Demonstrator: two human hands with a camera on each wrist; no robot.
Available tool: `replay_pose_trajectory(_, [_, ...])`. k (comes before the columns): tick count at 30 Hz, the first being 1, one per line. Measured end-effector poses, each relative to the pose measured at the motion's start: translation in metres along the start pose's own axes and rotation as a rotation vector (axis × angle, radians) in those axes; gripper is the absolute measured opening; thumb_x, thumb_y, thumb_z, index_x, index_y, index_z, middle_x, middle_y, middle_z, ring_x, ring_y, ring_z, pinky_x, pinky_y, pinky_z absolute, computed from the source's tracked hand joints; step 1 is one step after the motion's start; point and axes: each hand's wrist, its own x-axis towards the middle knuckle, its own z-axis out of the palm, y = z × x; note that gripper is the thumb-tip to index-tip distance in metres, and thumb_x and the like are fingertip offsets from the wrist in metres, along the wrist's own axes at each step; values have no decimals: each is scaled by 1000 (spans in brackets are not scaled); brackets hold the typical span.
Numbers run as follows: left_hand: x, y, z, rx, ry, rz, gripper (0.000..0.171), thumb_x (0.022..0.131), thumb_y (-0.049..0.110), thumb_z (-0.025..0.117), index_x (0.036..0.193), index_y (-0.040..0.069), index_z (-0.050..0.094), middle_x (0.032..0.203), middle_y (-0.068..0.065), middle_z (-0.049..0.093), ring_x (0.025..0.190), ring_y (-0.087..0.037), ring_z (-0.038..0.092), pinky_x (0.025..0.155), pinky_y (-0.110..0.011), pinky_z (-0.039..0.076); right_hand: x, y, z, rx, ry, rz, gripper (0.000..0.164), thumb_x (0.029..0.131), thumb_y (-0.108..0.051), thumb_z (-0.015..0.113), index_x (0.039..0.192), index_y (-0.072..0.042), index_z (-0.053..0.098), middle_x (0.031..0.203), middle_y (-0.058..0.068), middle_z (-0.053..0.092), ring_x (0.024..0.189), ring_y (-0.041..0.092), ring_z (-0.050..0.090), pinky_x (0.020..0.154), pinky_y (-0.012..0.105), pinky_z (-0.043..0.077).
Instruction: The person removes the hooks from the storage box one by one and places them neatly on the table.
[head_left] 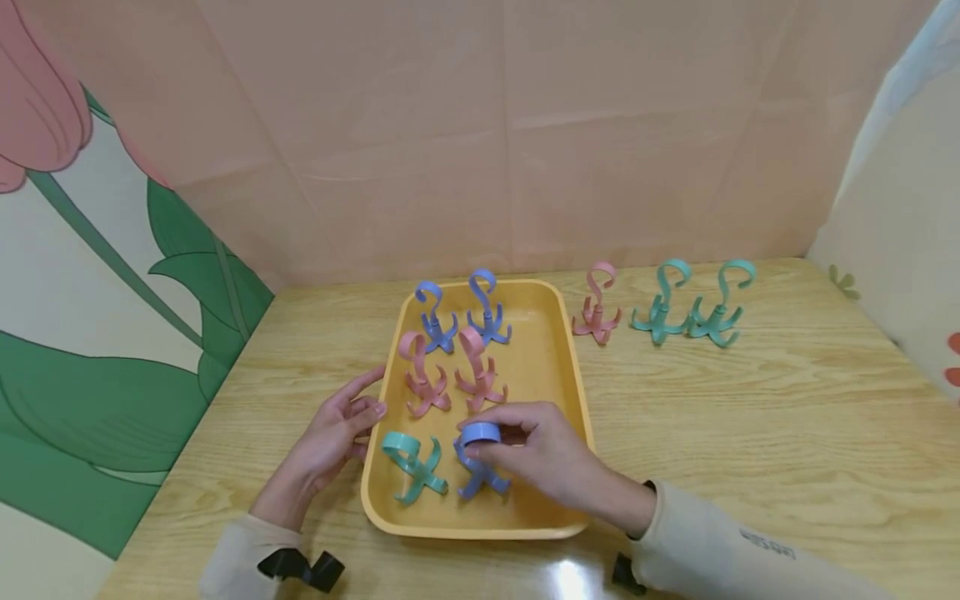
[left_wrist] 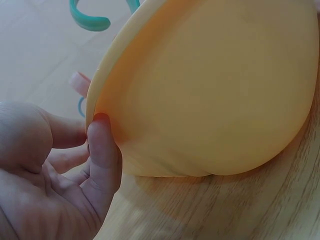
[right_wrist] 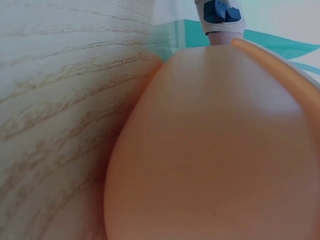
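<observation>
My right hand (head_left: 551, 454) pinches the curled top of a blue multi-prong hook (head_left: 480, 477) between thumb and fingers. The hook's prongs are over the front of the yellow tray (head_left: 568, 367). At the tray's left side, my left hand (head_left: 330, 446) grips the rim; in the left wrist view this hand (left_wrist: 75, 170) has its thumb and fingers on either side of the tray's edge (left_wrist: 200, 90). Beside the held hook sits a green hook (head_left: 418, 473). Two pink hooks, one of them nearer the middle (head_left: 482, 383), stand behind it. The right wrist view shows mostly the tray's outer wall (right_wrist: 210, 145).
Two blue hooks (head_left: 491, 323) stand at the tray's far end. On the wooden table (head_left: 712, 433), right of the tray, are a pink hook (head_left: 597, 318) and two green hooks (head_left: 660, 321). A pink-covered wall (head_left: 510, 150) rises behind the table.
</observation>
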Motion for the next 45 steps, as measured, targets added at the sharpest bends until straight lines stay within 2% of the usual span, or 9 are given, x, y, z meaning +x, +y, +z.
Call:
replay_pose_trajectory(7, [0, 0, 0, 0, -6, 0, 57, 105, 10, 51, 158, 17, 30, 106, -18, 59, 84, -22, 69, 57, -31, 58, -2, -3, -5, 17, 18, -21, 20, 88, -2, 76, 107, 0, 75, 104, 19, 72, 91, 21, 71, 78, 36, 60])
replay_pose_trajectory(12, [0, 0, 0, 5, -2, -2, 57, 106, 10, 51, 158, 18, 30, 108, -18, 59, 84, -22, 69, 57, -30, 57, -3, -8, -12, 39, 43, -30, 19, 87, 0, 76, 107, -1, 76, 106, 19, 72, 93, 22, 70, 78, 37, 60])
replay_pose_trajectory(20, [0, 0, 0, 6, -3, -1, 57, 105, 11, 52, 158, 17, 30, 108, -19, 59, 83, -22, 69, 55, -29, 56, -9, -15, -30, -26, 86, -39, 19, 88, -1, 76, 106, 3, 74, 101, 14, 74, 90, 23, 72, 78, 38, 60])
replay_pose_trajectory(29, [0, 0, -1, 1, -5, 0, 57, 105, 11, 52, 158, 17, 31, 106, -17, 60, 84, -22, 69, 58, -30, 58, -16, -27, -52, -86, 155, -112, 20, 89, 3, 73, 109, 5, 72, 103, 15, 73, 89, 21, 72, 78, 36, 60])
replay_pose_trajectory(35, [0, 0, -1, -2, -8, 0, 58, 105, 11, 53, 158, 17, 30, 108, -18, 60, 85, -23, 70, 59, -32, 59, -21, -40, -67, -53, 201, -155, 23, 89, 9, 70, 111, 3, 72, 104, 13, 74, 92, 21, 73, 78, 34, 60])
replay_pose_trajectory(38, [0, 0, -1, -3, -7, -3, 58, 105, 11, 53, 158, 18, 31, 108, -19, 60, 85, -23, 69, 58, -31, 58, -24, -46, -74, -43, 218, -172, 23, 88, 11, 70, 110, 5, 71, 104, 10, 75, 93, 19, 73, 78, 32, 59])
replay_pose_trajectory(45, [0, 0, -1, 1, -4, -4, 58, 105, 11, 53, 158, 18, 31, 108, -19, 60, 84, -24, 70, 57, -32, 58, -31, -54, -100, -23, 238, -239, 21, 87, 19, 66, 107, 14, 67, 103, 15, 74, 94, 21, 72, 79, 29, 59])
